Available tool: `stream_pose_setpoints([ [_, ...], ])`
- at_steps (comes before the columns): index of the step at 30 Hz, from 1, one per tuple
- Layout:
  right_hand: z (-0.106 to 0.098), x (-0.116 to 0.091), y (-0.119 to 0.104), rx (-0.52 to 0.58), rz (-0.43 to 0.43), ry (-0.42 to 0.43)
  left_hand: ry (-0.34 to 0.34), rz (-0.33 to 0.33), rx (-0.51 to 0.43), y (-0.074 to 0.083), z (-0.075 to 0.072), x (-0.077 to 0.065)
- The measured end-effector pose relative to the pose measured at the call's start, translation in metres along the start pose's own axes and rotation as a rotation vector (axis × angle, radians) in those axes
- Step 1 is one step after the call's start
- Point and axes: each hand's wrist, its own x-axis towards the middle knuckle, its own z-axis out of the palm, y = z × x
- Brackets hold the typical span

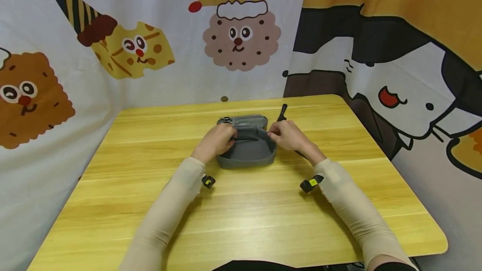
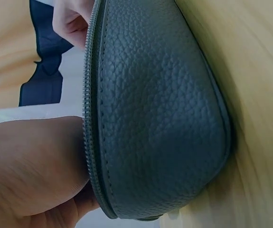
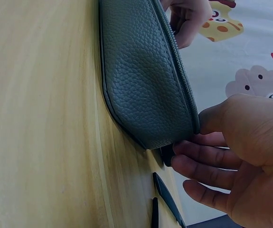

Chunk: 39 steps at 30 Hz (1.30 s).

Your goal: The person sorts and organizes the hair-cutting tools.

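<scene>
A grey pebbled zip pouch (image 1: 246, 162) lies unzipped on the table, its lid folded back. My left hand (image 1: 218, 139) grips the pouch's left side, its fingertips bent in over the rim. In the left wrist view, the front wall hides those fingertips. At the opposite end, my right hand (image 3: 250, 152) pinches the rim, thumb on top and other fingers against the outer end. A dark slim line runs along the inside by the left fingertips. Something shiny (image 1: 227, 119) shows at the lid's left corner.
A black slim stick-like thing (image 1: 282, 112) lies beyond my right hand. Two dark slim pieces (image 3: 164, 194) lie beside the pouch's right end. The wooden table (image 1: 256, 221) meets a printed cloth (image 1: 158, 87) at its back edge.
</scene>
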Motion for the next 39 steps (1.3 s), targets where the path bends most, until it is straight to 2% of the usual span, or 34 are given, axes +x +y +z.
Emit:
stream_pose_setpoints([
  [14, 0.000, 0.001, 0.002, 0.006, -0.009, -0.009, -0.072, -0.077, 0.080, 0.010, -0.006, 0.011],
  [20, 0.000, 0.001, 0.002, 0.009, -0.002, -0.012, -0.090, -0.085, 0.119, 0.014, -0.008, 0.015],
  [30, -0.001, 0.000, 0.001, 0.012, -0.007, -0.011, -0.099, -0.089, 0.190, 0.017, -0.003, 0.019],
  [39, -0.001, 0.000, 0.001, 0.011, -0.004, -0.015, -0.080, -0.069, 0.245, 0.017, 0.003, 0.020],
])
